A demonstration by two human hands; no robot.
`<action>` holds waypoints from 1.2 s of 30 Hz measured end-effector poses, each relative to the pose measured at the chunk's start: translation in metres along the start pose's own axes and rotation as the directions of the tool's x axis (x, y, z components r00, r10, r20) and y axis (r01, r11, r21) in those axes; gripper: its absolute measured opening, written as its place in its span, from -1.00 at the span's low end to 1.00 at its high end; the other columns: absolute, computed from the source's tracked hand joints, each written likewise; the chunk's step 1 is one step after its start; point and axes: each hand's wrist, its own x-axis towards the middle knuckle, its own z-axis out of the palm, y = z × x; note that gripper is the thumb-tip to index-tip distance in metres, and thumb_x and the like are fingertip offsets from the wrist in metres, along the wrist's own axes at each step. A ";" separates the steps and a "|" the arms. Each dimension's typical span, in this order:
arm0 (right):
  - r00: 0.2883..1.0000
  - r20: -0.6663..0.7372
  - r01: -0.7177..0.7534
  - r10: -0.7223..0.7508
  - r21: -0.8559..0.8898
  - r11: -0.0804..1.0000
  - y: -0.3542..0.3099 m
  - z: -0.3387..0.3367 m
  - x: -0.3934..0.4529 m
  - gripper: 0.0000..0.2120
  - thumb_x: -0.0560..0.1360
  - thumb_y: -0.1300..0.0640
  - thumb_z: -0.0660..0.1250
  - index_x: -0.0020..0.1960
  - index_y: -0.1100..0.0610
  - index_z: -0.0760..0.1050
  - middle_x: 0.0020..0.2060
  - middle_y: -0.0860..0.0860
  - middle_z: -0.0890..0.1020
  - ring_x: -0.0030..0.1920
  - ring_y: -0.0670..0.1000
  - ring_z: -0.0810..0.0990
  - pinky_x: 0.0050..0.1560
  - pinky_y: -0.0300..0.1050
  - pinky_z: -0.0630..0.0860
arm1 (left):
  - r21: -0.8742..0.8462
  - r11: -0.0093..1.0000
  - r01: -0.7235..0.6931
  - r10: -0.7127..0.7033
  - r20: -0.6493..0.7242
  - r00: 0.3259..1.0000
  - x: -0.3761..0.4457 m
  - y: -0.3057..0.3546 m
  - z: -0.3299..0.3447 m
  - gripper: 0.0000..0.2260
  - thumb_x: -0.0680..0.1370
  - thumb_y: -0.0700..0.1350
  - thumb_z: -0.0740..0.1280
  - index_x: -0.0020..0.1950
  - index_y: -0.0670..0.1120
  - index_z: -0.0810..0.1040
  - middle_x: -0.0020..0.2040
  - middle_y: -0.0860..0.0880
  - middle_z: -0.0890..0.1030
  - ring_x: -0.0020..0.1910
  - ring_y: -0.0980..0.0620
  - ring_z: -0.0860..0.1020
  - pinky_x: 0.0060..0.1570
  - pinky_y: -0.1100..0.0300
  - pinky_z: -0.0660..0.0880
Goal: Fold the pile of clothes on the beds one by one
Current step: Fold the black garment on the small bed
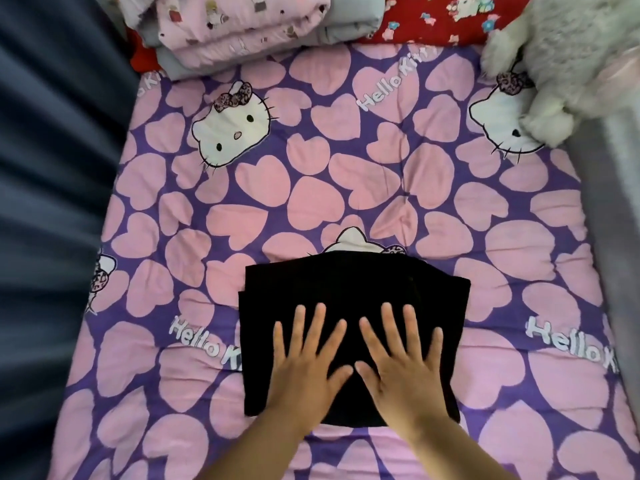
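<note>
While both palms lie flat with fingers spread and straight, the left hand (304, 365) and right hand (403, 362) press side by side on the folded black cloth garment (353, 296), gripping nothing. This garment rests on the near middle of the purple bedsheet with pink hearts (311, 188). Beyond lie a folded pink-and-grey quilt (239, 29), a red patterned pillow (436, 19) and a white plush toy (568, 64).

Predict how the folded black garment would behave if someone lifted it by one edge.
The black garment would probably flop and unfold, since it is soft stacked layers with uneven edges. It looks light and lies flat under both open hands. Pushed, it might drag on the quilted bedspread rather than slide.
</note>
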 end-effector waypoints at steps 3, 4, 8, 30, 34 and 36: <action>0.996 0.051 0.073 -0.069 -0.078 0.994 0.022 0.036 0.005 -0.44 0.50 -0.22 -0.05 0.38 -0.04 0.40 0.39 0.07 0.41 0.51 0.13 0.05 0.29 0.38 0.23 | 0.015 0.990 0.144 -0.144 0.135 0.980 0.011 -0.014 0.050 -0.35 0.50 0.39 -0.19 0.23 0.24 -0.68 0.33 0.07 -0.66 0.29 -0.05 -0.65 0.15 -0.14 -0.65; 0.994 0.068 0.089 -0.083 -0.090 0.992 0.026 0.039 0.008 -0.44 0.48 -0.21 -0.02 0.38 -0.04 0.39 0.39 0.07 0.42 0.50 0.12 0.06 0.28 0.38 0.25 | 0.022 0.989 0.146 -0.148 0.137 0.980 0.015 -0.017 0.056 -0.33 0.49 0.40 -0.19 0.19 0.23 -0.72 0.27 0.09 -0.70 0.24 -0.03 -0.69 0.11 -0.13 -0.67; 0.989 0.030 0.149 -0.147 -0.069 0.986 0.032 0.030 0.010 -0.46 0.47 -0.13 0.03 0.37 -0.01 0.44 0.41 0.09 0.39 0.43 0.10 0.20 0.24 0.32 0.30 | -0.039 0.995 0.087 -0.082 0.109 0.991 0.013 -0.022 0.053 -0.35 0.49 0.38 -0.17 0.30 0.25 -0.62 0.34 0.11 -0.65 0.34 -0.01 -0.61 0.22 -0.09 -0.62; 0.970 0.193 -0.207 0.145 0.358 0.910 0.027 -0.018 -0.013 -0.17 0.60 0.13 0.18 0.36 -0.38 -0.44 -0.09 0.00 0.39 -0.23 -0.06 0.46 -0.06 -0.21 0.48 | -0.543 0.838 0.048 -0.078 -0.032 0.996 -0.008 -0.057 0.001 -0.40 0.59 -0.27 0.21 0.45 0.28 0.16 0.49 -0.03 0.21 0.40 0.00 0.33 0.18 0.48 0.18; 0.968 0.163 -0.238 0.191 0.348 0.907 0.028 -0.057 -0.038 -0.54 0.59 0.18 0.16 0.42 -0.18 0.31 0.22 0.05 0.43 0.07 0.07 0.59 0.13 -0.13 0.53 | -0.506 0.862 -0.038 0.001 -0.073 0.997 -0.029 -0.036 -0.039 -0.47 0.60 -0.23 0.20 0.49 0.20 0.21 0.50 -0.06 0.22 0.37 -0.05 0.39 0.24 0.29 0.35; 0.963 0.120 -0.270 0.243 0.353 0.896 0.031 -0.083 -0.060 -0.62 0.59 0.18 0.16 0.34 -0.12 0.43 0.21 0.04 0.45 0.05 0.08 0.60 0.09 -0.14 0.54 | -0.487 0.870 -0.075 0.037 -0.088 0.995 -0.040 -0.019 -0.064 -0.48 0.61 -0.21 0.20 0.49 0.21 0.19 0.50 -0.07 0.21 0.33 -0.07 0.43 0.21 0.22 0.41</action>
